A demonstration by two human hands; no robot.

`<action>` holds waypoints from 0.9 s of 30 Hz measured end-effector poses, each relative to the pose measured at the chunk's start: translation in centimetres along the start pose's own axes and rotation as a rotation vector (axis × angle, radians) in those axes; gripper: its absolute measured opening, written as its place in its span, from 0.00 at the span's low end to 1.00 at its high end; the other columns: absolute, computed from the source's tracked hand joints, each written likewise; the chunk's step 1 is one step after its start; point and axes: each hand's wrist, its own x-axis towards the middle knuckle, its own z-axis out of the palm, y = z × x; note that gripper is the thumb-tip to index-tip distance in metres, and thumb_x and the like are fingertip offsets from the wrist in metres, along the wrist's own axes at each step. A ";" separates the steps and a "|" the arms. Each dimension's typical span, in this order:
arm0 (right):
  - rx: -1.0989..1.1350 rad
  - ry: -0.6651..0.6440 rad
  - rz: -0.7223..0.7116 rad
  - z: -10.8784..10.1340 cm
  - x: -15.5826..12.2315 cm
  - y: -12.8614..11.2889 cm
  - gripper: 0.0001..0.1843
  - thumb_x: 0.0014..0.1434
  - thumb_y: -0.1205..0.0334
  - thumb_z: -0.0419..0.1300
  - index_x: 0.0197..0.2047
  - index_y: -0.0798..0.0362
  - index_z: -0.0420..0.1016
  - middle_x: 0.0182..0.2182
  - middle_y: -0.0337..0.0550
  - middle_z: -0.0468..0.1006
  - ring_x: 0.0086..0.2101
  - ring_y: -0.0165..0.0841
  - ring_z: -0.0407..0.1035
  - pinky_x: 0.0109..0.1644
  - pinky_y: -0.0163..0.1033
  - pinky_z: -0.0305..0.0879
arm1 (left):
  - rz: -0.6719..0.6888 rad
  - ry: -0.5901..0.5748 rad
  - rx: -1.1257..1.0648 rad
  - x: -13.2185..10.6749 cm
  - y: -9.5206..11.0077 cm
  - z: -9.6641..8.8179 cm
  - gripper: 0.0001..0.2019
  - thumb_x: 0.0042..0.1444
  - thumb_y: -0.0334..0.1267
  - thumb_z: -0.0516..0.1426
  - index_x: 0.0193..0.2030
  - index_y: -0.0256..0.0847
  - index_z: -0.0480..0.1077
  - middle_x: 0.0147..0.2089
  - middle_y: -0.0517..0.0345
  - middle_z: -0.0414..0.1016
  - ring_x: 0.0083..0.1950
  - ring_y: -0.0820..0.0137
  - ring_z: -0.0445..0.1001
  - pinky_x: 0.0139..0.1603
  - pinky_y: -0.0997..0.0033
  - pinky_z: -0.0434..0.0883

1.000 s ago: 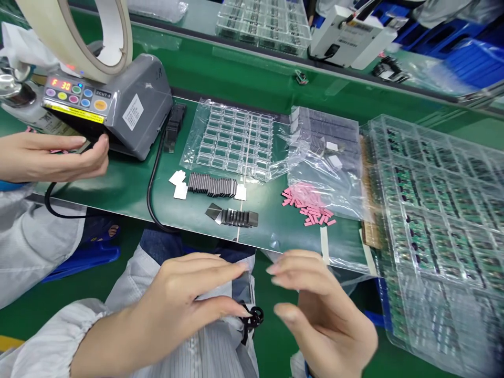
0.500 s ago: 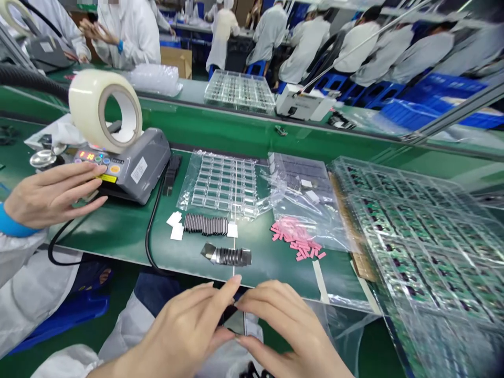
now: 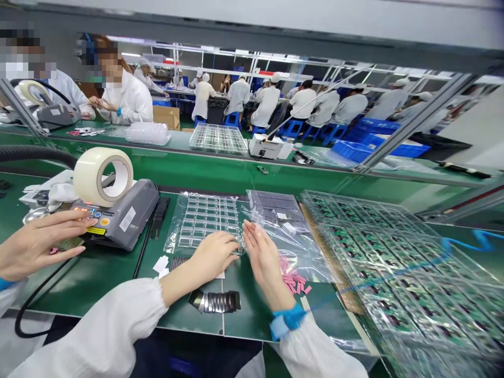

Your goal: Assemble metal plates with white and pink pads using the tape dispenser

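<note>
My left hand (image 3: 214,254) rests on the green table with its fingers curled down at the near edge of a bagged clear cell tray (image 3: 205,218). What those fingers hold is hidden. My right hand (image 3: 264,257) stands on its edge just to the right, fingers stretched out and together, the tips touching the plastic bag of dark parts (image 3: 275,207). A row of fanned metal plates (image 3: 216,302) lies near my left wrist. Pink strips (image 3: 296,282) lie beside my right wrist.
A grey tape dispenser (image 3: 124,220) with a big tape roll (image 3: 103,176) stands at the left, and a co-worker's hand (image 3: 39,244) lies in front of it. Stacked clear trays of circuit boards (image 3: 394,252) fill the right. Several people work at benches behind.
Both my hands went from my lap up onto the table to the tray's near edge. The view tilted up, so the hall behind now shows.
</note>
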 end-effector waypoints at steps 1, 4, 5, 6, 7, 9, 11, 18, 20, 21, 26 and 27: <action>0.020 0.029 0.001 0.2 0.9 0.5 0.21 0.50 0.45 0.64 0.41 0.51 0.74 0.49 0.46 0.77 0.53 0.36 0.69 0.59 0.44 0.63 | 0.022 -0.021 0.024 1.2 -0.3 0.9 0.09 0.58 0.37 0.58 0.44 0.36 0.73 0.47 0.50 0.78 0.51 0.62 0.74 0.50 0.56 0.74; 0.043 0.099 0.011 0.0 2.8 1.8 0.15 0.57 0.51 0.61 0.40 0.56 0.74 0.47 0.47 0.77 0.51 0.36 0.69 0.58 0.49 0.63 | 0.079 -0.053 0.100 3.1 -0.9 3.0 0.09 0.58 0.39 0.58 0.41 0.36 0.72 0.45 0.52 0.76 0.49 0.63 0.74 0.47 0.56 0.74; 0.046 0.111 0.012 -0.2 3.1 2.2 0.14 0.59 0.53 0.60 0.40 0.57 0.74 0.46 0.46 0.77 0.50 0.36 0.70 0.57 0.50 0.64 | 0.101 -0.055 0.127 3.3 -1.1 3.4 0.09 0.58 0.40 0.58 0.41 0.36 0.72 0.45 0.53 0.76 0.49 0.63 0.74 0.47 0.56 0.74; 0.047 0.117 0.010 -0.4 3.3 2.6 0.13 0.61 0.55 0.59 0.40 0.57 0.73 0.46 0.46 0.77 0.49 0.36 0.70 0.56 0.51 0.64 | 0.127 -0.055 0.153 3.4 -1.2 3.6 0.09 0.58 0.40 0.58 0.41 0.36 0.72 0.45 0.53 0.76 0.49 0.63 0.74 0.47 0.56 0.74; 0.047 0.118 0.006 -0.6 3.4 2.9 0.12 0.61 0.56 0.58 0.41 0.58 0.73 0.46 0.45 0.77 0.49 0.36 0.70 0.55 0.51 0.64 | 0.156 -0.054 0.178 3.3 -1.3 3.7 0.10 0.58 0.41 0.58 0.41 0.36 0.72 0.45 0.52 0.75 0.49 0.63 0.74 0.47 0.56 0.74; 0.038 0.118 -0.001 -0.8 3.4 3.3 0.11 0.62 0.58 0.58 0.41 0.58 0.73 0.45 0.45 0.77 0.48 0.35 0.70 0.55 0.50 0.65 | 0.225 -0.048 0.224 3.3 -1.4 3.6 0.10 0.58 0.40 0.58 0.41 0.36 0.72 0.45 0.53 0.75 0.49 0.62 0.73 0.48 0.55 0.73; 0.018 0.119 -0.007 -0.8 3.4 3.5 0.11 0.61 0.58 0.58 0.41 0.58 0.73 0.44 0.44 0.77 0.47 0.35 0.71 0.55 0.50 0.65 | 0.293 -0.043 0.261 3.4 -1.4 3.5 0.09 0.59 0.39 0.57 0.41 0.36 0.72 0.44 0.53 0.75 0.50 0.63 0.73 0.48 0.55 0.73; -0.061 0.083 0.002 -1.0 4.0 3.8 0.10 0.60 0.59 0.60 0.40 0.58 0.74 0.42 0.43 0.78 0.43 0.33 0.73 0.52 0.47 0.67 | 0.400 -0.033 0.310 4.5 -1.0 3.0 0.05 0.59 0.32 0.57 0.33 0.34 0.73 0.41 0.54 0.78 0.49 0.65 0.75 0.50 0.56 0.73; -0.073 0.084 0.014 -1.1 4.2 3.9 0.11 0.60 0.58 0.60 0.41 0.58 0.74 0.42 0.44 0.78 0.42 0.32 0.73 0.51 0.47 0.68 | 0.393 -0.033 0.297 4.3 -0.6 2.6 0.05 0.58 0.31 0.57 0.32 0.34 0.73 0.40 0.55 0.79 0.49 0.66 0.76 0.51 0.56 0.73; -0.077 0.085 0.017 -1.1 4.4 3.9 0.12 0.59 0.57 0.61 0.41 0.58 0.74 0.42 0.44 0.78 0.42 0.32 0.73 0.51 0.46 0.68 | 0.372 -0.028 0.288 4.1 -0.3 2.4 0.05 0.58 0.31 0.58 0.31 0.35 0.73 0.39 0.56 0.79 0.49 0.66 0.76 0.52 0.56 0.73; -0.088 0.074 0.032 -1.1 4.7 3.8 0.23 0.45 0.47 0.67 0.39 0.56 0.76 0.43 0.46 0.79 0.41 0.33 0.73 0.43 0.36 0.71 | 0.188 0.056 0.211 2.7 0.6 0.8 0.15 0.64 0.28 0.48 0.34 0.33 0.74 0.42 0.60 0.80 0.53 0.66 0.75 0.58 0.57 0.69; -0.088 0.071 0.042 -1.1 4.7 3.7 0.25 0.41 0.46 0.68 0.38 0.55 0.76 0.42 0.46 0.79 0.40 0.33 0.73 0.41 0.35 0.72 | 0.183 0.060 0.179 2.6 0.5 0.3 0.17 0.64 0.28 0.44 0.35 0.33 0.75 0.43 0.61 0.80 0.53 0.68 0.75 0.60 0.58 0.67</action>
